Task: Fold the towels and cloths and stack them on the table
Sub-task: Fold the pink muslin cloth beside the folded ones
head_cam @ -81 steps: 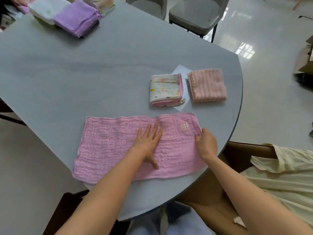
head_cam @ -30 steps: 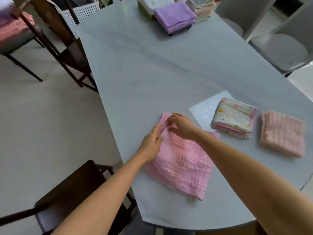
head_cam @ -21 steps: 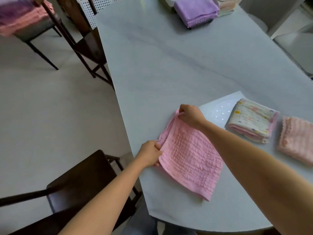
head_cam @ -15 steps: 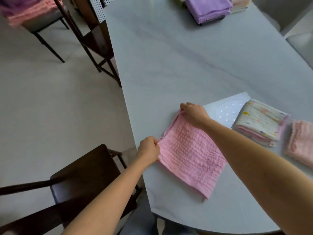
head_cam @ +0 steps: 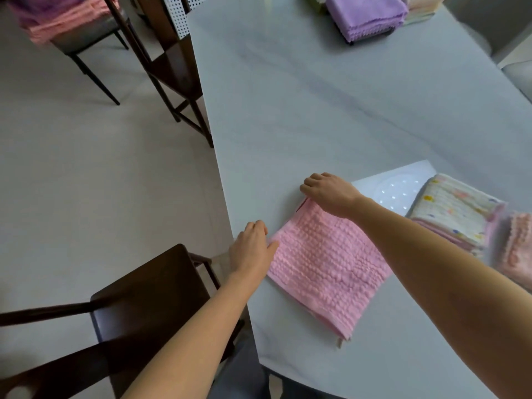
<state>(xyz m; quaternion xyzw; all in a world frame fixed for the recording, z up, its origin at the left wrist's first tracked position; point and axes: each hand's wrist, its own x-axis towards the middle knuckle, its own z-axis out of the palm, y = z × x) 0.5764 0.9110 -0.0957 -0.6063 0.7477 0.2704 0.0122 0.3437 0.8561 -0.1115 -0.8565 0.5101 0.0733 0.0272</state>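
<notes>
Now both hands [head_cam: 253, 249] [head_cam: 331, 194] pinch the puckered pink cloth's [head_cam: 325, 263] corners.

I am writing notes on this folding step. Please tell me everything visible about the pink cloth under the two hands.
The pink cloth looks like soft, bumpy woven fabric. It is folded into a rough square of several layers, lying flat and turned diagonally near the edge of the grey table. The left hand holds its left corner, and the right hand holds its far corner. Layered edges show at the near corner.

Soft, even daylight — no hard shadows. Pale glare spots sit on the white sheet [head_cam: 398, 188]; the counter [head_cam: 331, 110] has a dull sheen. Wide-angle bending at edges — the right side is motion-blurred.
</notes>
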